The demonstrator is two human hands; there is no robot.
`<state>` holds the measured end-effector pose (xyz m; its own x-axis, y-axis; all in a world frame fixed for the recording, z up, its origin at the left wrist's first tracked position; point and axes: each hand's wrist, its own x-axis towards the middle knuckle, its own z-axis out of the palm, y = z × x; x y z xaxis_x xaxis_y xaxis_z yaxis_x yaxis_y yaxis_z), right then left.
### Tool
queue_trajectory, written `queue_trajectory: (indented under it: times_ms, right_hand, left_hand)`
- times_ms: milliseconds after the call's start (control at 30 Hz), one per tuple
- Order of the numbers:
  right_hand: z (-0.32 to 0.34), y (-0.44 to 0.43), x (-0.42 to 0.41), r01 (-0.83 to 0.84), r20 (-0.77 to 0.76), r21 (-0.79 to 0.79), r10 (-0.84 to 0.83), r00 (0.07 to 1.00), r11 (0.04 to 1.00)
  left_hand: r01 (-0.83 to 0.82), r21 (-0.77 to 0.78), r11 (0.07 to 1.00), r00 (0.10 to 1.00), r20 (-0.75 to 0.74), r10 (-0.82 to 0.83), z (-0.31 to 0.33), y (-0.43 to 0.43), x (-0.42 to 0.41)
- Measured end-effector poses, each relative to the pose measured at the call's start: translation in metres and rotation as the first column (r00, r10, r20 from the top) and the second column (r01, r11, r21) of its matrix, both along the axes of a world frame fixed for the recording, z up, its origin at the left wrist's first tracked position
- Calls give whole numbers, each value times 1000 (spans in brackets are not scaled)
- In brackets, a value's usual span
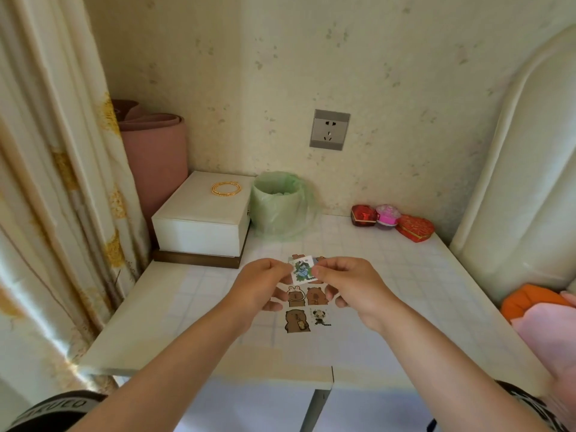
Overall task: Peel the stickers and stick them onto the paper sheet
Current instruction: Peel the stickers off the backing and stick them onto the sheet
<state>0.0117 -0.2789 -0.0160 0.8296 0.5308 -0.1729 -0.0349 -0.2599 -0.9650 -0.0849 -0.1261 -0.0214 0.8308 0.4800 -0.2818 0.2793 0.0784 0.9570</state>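
head view: both hands (261, 283) (349, 283) pinch one sticker (303, 269) above the paper sheet (339, 335).

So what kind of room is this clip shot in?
Most likely a bedroom at home: a padded headboard stands right of the small white table, a curtain hangs on the left, and a jewellery-style box with gold bangles sits by the wall.
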Motion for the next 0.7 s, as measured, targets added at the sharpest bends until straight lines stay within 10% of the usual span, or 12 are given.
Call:
queue_trajectory:
  times_ms: [700]
  right_hand:
    - [-21,-23,-28,-30,126,-243,62,990,970]
  left_hand:
    - [260,571,779,966,-161,-204,-32,-7,-24]
